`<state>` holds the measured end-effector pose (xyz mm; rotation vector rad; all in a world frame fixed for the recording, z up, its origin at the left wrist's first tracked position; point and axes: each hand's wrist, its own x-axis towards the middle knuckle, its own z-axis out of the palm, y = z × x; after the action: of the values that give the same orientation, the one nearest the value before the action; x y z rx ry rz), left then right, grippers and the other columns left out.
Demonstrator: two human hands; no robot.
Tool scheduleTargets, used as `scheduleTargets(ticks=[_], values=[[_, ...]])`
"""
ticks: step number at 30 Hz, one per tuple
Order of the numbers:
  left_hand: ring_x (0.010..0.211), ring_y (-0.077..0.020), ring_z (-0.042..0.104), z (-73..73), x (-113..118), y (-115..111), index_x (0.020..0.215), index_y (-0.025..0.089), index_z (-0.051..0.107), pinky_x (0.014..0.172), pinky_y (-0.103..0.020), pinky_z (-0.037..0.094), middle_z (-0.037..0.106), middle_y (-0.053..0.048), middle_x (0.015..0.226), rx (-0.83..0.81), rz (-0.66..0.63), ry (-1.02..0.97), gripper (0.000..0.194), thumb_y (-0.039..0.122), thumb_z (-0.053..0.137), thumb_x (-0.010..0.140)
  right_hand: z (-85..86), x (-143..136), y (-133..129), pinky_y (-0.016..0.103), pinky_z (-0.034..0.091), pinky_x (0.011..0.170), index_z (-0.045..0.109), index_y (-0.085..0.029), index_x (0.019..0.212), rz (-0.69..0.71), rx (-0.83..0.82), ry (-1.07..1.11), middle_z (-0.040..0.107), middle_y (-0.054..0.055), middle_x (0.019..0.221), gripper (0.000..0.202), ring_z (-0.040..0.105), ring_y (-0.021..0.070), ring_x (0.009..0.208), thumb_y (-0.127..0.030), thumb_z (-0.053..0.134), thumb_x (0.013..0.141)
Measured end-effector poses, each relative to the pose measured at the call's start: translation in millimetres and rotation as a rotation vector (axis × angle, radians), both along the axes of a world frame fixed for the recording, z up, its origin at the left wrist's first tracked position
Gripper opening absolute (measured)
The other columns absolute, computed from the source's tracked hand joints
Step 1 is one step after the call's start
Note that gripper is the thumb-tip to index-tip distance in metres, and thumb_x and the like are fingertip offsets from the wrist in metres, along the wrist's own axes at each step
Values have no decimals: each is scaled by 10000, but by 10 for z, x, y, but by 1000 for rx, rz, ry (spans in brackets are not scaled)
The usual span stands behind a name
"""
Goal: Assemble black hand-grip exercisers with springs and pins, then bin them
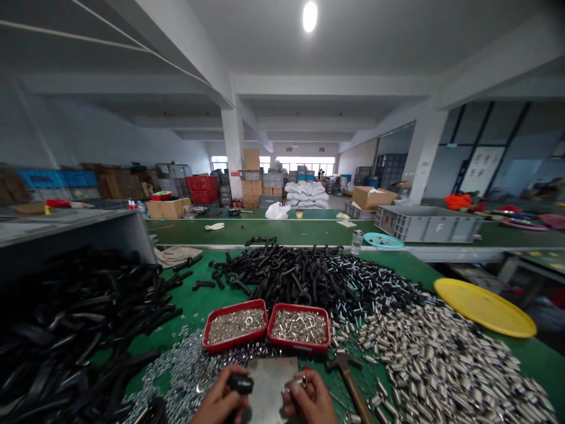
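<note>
My left hand (222, 400) is closed around a black plastic part (241, 384) with a rounded end, its far part hidden in the palm. In my right hand (312, 400) a small shiny metal cylinder (300, 381) sits between thumb and fingers. Both hands hover at the sides of a flat grey metal plate (271, 383) at the table's near edge. Just right of my right hand lies a hammer (351, 383) with a wooden handle. Beyond the plate stand two red trays, the left tray (207, 347) with small rings and the right tray (325, 347) with small pins.
Black handle-shaped parts (291, 274) heap at the table's middle. More black parts (79, 300) fill the left side. Metal cylinders (441, 359) spread over the right, near a yellow lid (485, 306). Small nuts (185, 359) lie left of the plate. A grey crate (428, 225) stands behind.
</note>
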<state>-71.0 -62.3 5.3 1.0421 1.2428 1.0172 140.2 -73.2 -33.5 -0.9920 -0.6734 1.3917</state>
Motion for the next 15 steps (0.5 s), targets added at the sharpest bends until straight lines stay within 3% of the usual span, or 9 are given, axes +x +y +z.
scheduleTargets(ticks=[3, 6, 10, 12, 15], values=[[403, -103, 452, -197, 541, -173, 1001, 224, 484, 434, -210, 351, 564, 53, 545, -45, -29, -88, 409, 379, 645, 658, 67, -54, -66, 269, 504, 524, 563, -194, 877, 34, 24, -33, 681, 23, 709, 569, 652, 175, 567, -613, 837, 606], [439, -100, 477, -73, 765, -258, 975, 217, 474, 454, -202, 364, 561, 54, 568, -53, -33, -132, 389, 342, 671, 664, 214, -9, -205, 299, 531, 645, 575, -201, 897, 24, 57, -41, 667, 8, 732, 488, 661, 186, 669, -544, 828, 658], [480, -80, 476, 115, 839, -376, 989, 213, 468, 490, -186, 383, 541, 64, 604, -70, -72, -306, 322, 257, 633, 716, 350, 93, -374, 291, 503, 725, 620, -206, 938, 7, 117, -156, 667, 15, 831, 342, 636, 183, 773, -459, 771, 764], [433, -58, 407, 113, 831, -470, 1015, 213, 462, 451, -171, 338, 544, 69, 609, -136, -213, -362, 341, 220, 616, 711, 348, 133, -427, 278, 487, 724, 645, -205, 928, 46, 119, -176, 661, 22, 887, 304, 616, 176, 797, -446, 759, 782], [434, -52, 401, 84, 780, -641, 1131, 210, 451, 444, -171, 334, 611, 28, 679, -285, -541, -427, 473, 186, 661, 708, 313, 179, -486, 271, 474, 687, 657, -199, 865, 179, 72, -120, 645, 37, 1037, 286, 593, 150, 763, -437, 778, 762]])
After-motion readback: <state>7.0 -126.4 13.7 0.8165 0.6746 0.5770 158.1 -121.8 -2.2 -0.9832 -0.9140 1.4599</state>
